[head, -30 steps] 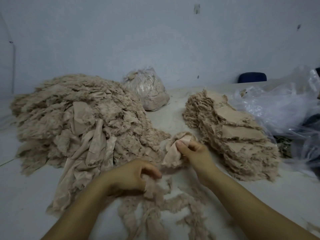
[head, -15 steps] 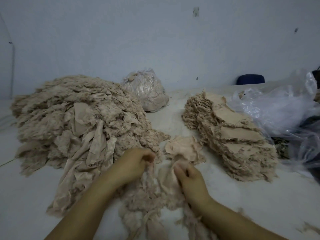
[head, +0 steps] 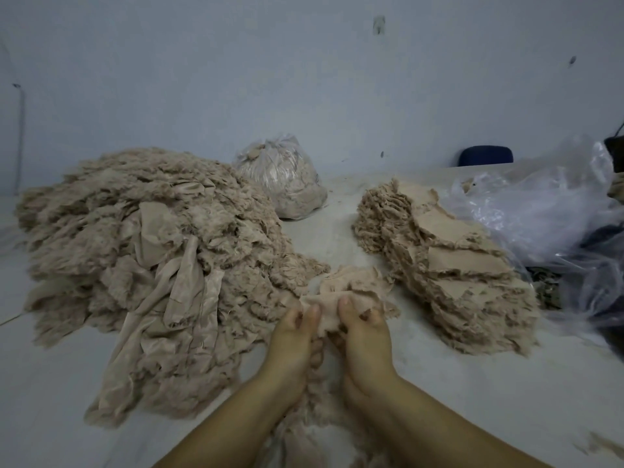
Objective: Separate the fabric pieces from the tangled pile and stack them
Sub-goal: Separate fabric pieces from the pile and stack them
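A big tangled pile [head: 141, 238] of beige frayed fabric covers the left of the table. A neat stack [head: 449, 265] of flat beige pieces lies on the right. Between them, my left hand [head: 293, 339] and my right hand [head: 363, 336] are side by side, both pinching one small beige fabric piece [head: 327, 307] with thumbs on top. A few loose pieces [head: 351, 282] lie on the table just beyond it. More frayed scraps [head: 304, 430] lie under my wrists.
A filled clear plastic bag [head: 283, 184] stands at the back centre. Crumpled clear plastic bags [head: 540, 214] fill the right side. A dark blue chair back [head: 486, 155] shows behind the white table [head: 50, 383]. A pale wall is close behind.
My hands have come together from apart and now both hold one piece above the scraps. One second ago the right hand held a different piece, now left beside the stack.
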A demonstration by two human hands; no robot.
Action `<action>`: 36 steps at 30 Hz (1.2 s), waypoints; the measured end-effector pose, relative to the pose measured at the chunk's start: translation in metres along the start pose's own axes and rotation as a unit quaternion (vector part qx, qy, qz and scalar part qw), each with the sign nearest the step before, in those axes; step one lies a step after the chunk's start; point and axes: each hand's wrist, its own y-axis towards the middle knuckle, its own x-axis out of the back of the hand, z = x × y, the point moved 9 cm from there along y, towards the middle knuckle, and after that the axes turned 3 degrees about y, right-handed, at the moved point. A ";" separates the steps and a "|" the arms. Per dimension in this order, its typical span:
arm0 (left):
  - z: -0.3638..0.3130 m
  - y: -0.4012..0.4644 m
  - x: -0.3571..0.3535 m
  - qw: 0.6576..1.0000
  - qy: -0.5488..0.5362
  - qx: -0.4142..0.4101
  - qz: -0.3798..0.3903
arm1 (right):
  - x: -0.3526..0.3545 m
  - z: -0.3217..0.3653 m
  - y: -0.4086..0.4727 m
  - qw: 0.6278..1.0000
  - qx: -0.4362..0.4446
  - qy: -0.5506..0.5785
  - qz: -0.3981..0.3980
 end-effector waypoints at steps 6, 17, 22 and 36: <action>-0.025 -0.015 -0.011 0.982 0.129 -0.137 0.009 | -0.007 -0.002 0.019 0.989 -0.068 0.104 -0.081; -0.019 0.008 0.020 0.974 0.212 -0.042 0.066 | 0.015 0.004 0.035 0.976 -0.148 -0.079 0.138; -0.011 0.010 0.006 0.966 0.232 -0.075 0.084 | -0.002 -0.007 0.013 0.939 -0.147 -0.185 0.250; -0.059 0.026 0.011 0.970 0.181 -0.139 -0.082 | 0.016 -0.010 -0.010 0.861 0.109 -0.436 0.236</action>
